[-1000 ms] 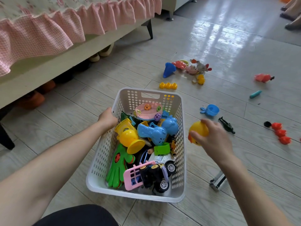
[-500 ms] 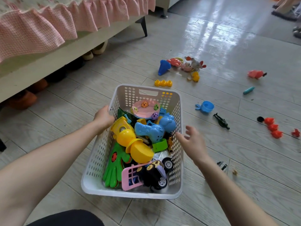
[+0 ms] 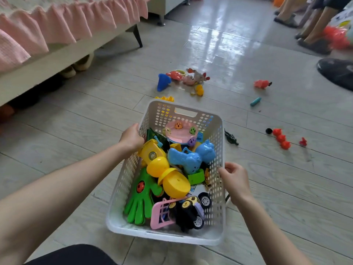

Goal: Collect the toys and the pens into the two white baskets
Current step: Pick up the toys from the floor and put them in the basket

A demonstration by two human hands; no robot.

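Observation:
A white perforated basket (image 3: 216, 217) sits in front of me, full of toys: a green hand (image 3: 140, 203), a yellow ball-shaped toy (image 3: 172, 180), a blue animal (image 3: 189, 157), a pink disc (image 3: 180, 131), a pink cart and a black-and-yellow truck (image 3: 189, 211). My left hand (image 3: 131, 138) grips the basket's left rim. My right hand (image 3: 234, 177) is on the right rim, fingers curled against the wall. Loose toys lie beyond: a blue cone (image 3: 163, 81), a pink-and-red cluster (image 3: 189, 76), a teal pen-like piece (image 3: 255, 101), red pieces (image 3: 280, 138), a dark lizard figure (image 3: 231, 138).
A bed with a pink frilled skirt (image 3: 57, 29) runs along the left, shoes under it. People's legs and slippers (image 3: 313, 35) stand at the far right beside a dark slipper (image 3: 338, 72). A pink toy (image 3: 261, 84) lies on the glossy tile floor.
My right hand dropped the yellow ball toy into the basket, then moved onto the basket's right rim. The basket now covers the spot where the blue cup lay.

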